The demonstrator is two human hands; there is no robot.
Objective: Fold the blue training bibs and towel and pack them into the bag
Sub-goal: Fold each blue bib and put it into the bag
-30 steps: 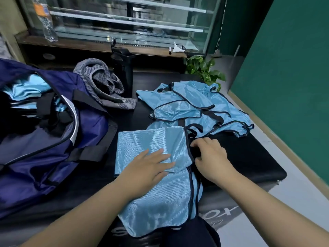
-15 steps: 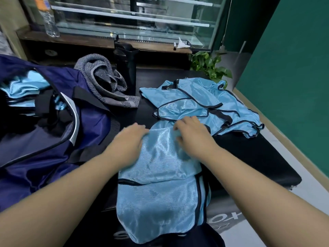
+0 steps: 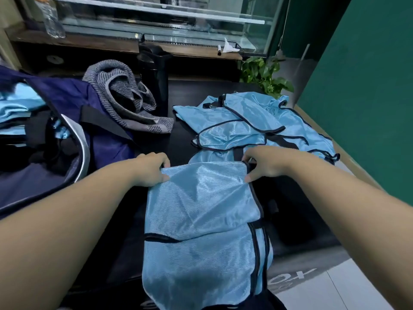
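A light blue training bib [image 3: 201, 220] with dark trim lies half folded in front of me and hangs over the near edge of the black table [image 3: 301, 198]. My left hand [image 3: 152, 168] pinches its far left corner. My right hand [image 3: 263, 162] pinches its far right corner. Several more blue bibs [image 3: 252, 124] lie in a loose pile behind it. A grey striped towel [image 3: 125, 101] is bunched at the back. The open navy bag [image 3: 67, 135] sits on the left, with folded blue bibs [image 3: 17, 101] inside.
A black bottle [image 3: 154, 77] stands behind the towel. Further back are a glass display counter [image 3: 156, 21], a clear water bottle [image 3: 50, 16] and a potted plant [image 3: 266, 74]. A green wall [image 3: 368, 86] closes the right side. Pale floor tiles [image 3: 330, 287] show at lower right.
Both hands moved from pressing flat on the bib to its far edge, and now each pinches one far corner. The bib's top layer lies folded narrower than a second ago.
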